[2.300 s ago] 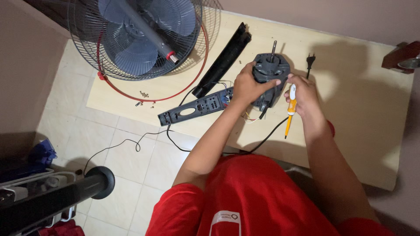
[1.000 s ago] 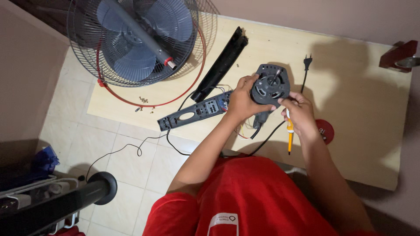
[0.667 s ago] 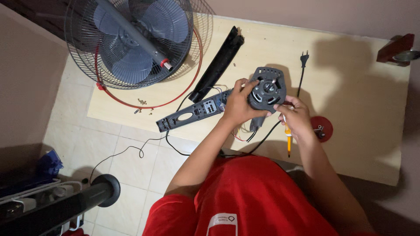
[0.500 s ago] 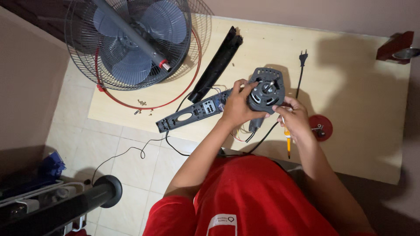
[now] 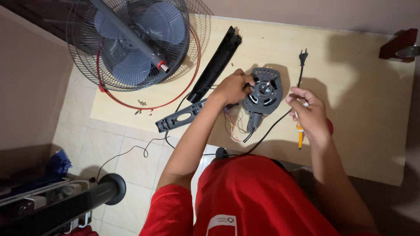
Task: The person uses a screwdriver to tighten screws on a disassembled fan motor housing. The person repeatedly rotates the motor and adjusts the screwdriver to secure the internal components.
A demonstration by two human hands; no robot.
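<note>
Ok, one grey fan motor housing (image 5: pixel 263 94) on the board (image 5: pixel 350 78), left hand (image 5: pixel 234 86) gripping its edge, right hand (image 5: pixel 308 114) closed on one yellow screwdriver (image 5: pixel 300 136), one caged fan (image 5: pixel 131 41), one plug (image 5: pixel 302 56), two black panels.

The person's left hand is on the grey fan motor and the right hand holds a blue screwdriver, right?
Not quite. In the head view the left hand is on the grey fan motor, but the screwdriver in the right hand is yellow-orange, not blue.
</note>
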